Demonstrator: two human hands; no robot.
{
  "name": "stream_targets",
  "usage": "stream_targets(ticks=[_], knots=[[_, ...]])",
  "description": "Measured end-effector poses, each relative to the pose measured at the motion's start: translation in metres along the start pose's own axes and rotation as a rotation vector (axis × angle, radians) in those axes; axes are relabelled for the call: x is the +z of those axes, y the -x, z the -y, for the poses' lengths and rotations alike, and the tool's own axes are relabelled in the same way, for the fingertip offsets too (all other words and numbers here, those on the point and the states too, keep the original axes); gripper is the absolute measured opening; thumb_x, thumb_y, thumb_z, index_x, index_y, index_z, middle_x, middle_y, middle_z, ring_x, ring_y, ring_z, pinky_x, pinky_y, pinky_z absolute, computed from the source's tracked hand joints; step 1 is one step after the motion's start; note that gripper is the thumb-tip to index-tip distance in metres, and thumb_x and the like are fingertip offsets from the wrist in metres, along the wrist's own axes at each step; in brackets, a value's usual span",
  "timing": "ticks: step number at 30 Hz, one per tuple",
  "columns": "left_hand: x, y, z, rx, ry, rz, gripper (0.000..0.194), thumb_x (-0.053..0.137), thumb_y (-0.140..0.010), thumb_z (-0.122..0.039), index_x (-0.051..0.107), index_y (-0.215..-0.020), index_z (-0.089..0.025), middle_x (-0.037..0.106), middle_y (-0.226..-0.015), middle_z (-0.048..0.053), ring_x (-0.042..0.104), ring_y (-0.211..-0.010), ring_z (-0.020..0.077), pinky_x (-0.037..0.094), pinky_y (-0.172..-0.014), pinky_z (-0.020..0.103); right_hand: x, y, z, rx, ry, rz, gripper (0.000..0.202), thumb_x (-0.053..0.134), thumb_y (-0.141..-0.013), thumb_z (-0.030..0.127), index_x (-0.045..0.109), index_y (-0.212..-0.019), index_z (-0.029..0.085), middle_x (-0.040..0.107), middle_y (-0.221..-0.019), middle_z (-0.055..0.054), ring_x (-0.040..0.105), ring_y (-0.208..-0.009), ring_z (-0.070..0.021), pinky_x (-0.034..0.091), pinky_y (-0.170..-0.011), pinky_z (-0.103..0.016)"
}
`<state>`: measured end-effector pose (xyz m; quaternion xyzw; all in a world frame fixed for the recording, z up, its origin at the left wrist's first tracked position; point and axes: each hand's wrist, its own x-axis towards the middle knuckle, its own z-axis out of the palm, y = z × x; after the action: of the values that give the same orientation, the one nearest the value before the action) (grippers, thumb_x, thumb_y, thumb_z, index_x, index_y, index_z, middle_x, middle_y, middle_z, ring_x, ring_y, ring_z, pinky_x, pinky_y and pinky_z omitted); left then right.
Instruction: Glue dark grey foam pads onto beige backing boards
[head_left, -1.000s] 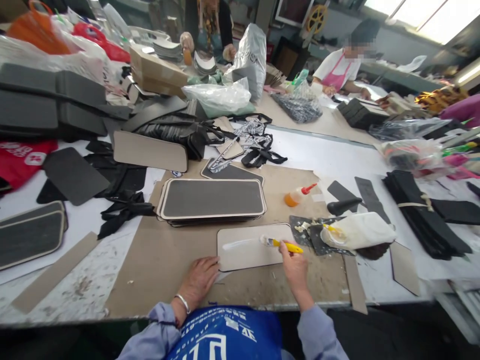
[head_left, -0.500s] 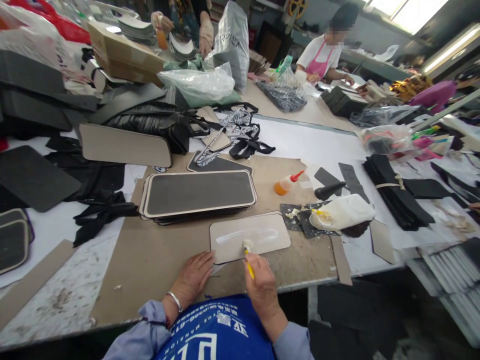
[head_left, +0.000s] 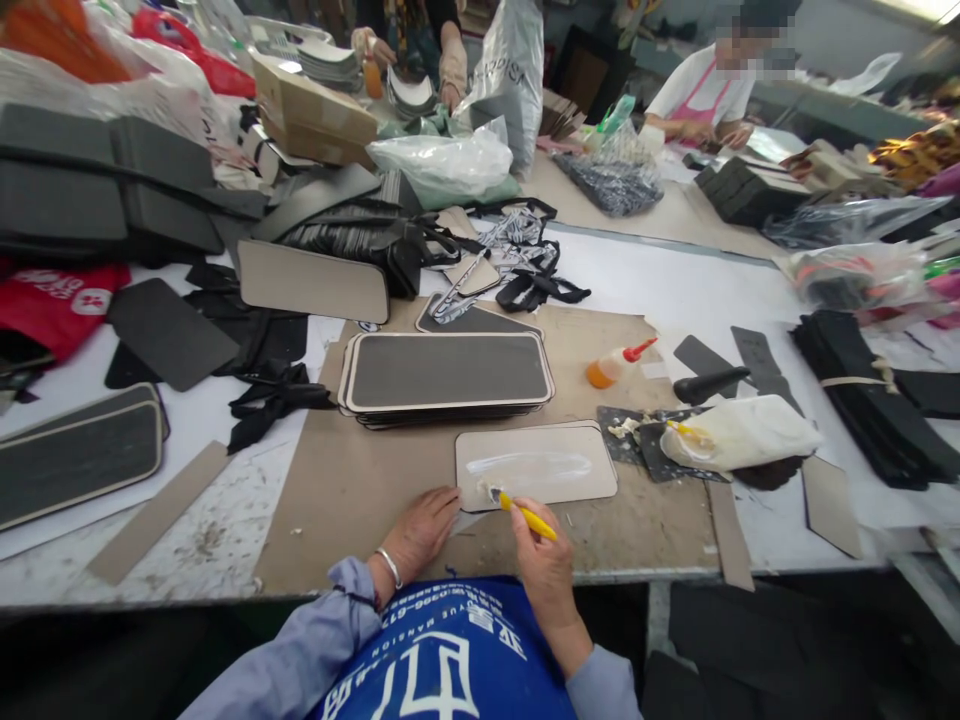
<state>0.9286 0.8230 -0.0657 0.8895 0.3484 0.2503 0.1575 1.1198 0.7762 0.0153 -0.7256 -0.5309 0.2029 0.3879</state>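
Beige panel on table: one panel is laid flat on the brown sheet spread at the near edge; its face is marked by a long white wet streak.
Bags and carton: one grey printed bag, one white translucent bag and one brown carton are set at the back; what is held in the carton cannot be seen.
Panel stack: dark faces with beige rims are piled just behind the single panel; how many cannot be counted.
Hands: two are seen at the panel. The left hand is laid at its left end, fingers extended, nothing gripped. By the fingers of the right hand one brush is gripped.
White jug: one, laid on its side to the right; a yellow piece is seen at its opening.
Orange bottle: one on the sheet, red-nozzled, partly filled with orange liquid.
Yellow brush: its bristles are held against the panel's lower left part.
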Motion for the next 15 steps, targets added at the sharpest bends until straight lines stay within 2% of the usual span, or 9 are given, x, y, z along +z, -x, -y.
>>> stream_targets(ticks=[4,8,10,12,15], knots=[[-0.001,-0.001,0.000,0.024,-0.012,-0.015,0.025,0.038,-0.086,-0.015,0.058,-0.102,-0.011,0.063,-0.104,0.012,0.058,-0.095,0.0194,0.053,-0.081,0.035,-0.001,-0.003,0.005,0.032,0.016,-0.044,0.021,0.050,-0.082,0.033,0.064,-0.089,0.019,0.066,-0.087,-0.007,0.061,-0.085,-0.0190,0.050,-0.080,-0.033],[-0.002,-0.003,0.000,-0.015,0.001,0.041,0.027,0.037,-0.086,-0.015,0.058,-0.103,-0.014,0.063,-0.103,0.011,0.058,-0.095,0.0189,0.053,-0.081,0.035,0.015,-0.012,0.012,0.066,-0.119,0.072,0.022,0.049,-0.083,0.034,0.063,-0.090,0.019,0.066,-0.089,-0.006,0.061,-0.085,-0.0179,0.050,-0.080,-0.031],[-0.003,-0.003,0.000,-0.029,0.008,0.069,0.028,0.037,-0.086,-0.016,0.058,-0.104,-0.015,0.063,-0.102,0.010,0.057,-0.095,0.0187,0.052,-0.081,0.035,0.023,-0.018,0.010,0.087,-0.180,0.090,0.023,0.050,-0.083,0.035,0.063,-0.090,0.018,0.066,-0.089,-0.007,0.061,-0.085,-0.0178,0.050,-0.079,-0.031],[-0.003,-0.003,0.000,-0.027,0.014,0.074,0.027,0.038,-0.086,-0.016,0.058,-0.104,-0.016,0.063,-0.103,0.010,0.057,-0.095,0.0190,0.052,-0.081,0.036,0.023,-0.026,0.002,0.132,-0.183,0.043,0.024,0.051,-0.081,0.037,0.063,-0.090,0.017,0.066,-0.089,-0.007,0.061,-0.084,-0.0184,0.050,-0.079,-0.032],[-0.002,-0.002,0.001,-0.019,0.009,0.028,0.027,0.038,-0.086,-0.016,0.059,-0.103,-0.015,0.063,-0.102,0.010,0.057,-0.094,0.0191,0.051,-0.080,0.036,0.004,-0.041,-0.021,0.187,-0.098,-0.095,0.027,0.052,-0.080,0.040,0.063,-0.089,0.017,0.066,-0.090,-0.008,0.061,-0.084,-0.0198,0.048,-0.080,-0.035]])
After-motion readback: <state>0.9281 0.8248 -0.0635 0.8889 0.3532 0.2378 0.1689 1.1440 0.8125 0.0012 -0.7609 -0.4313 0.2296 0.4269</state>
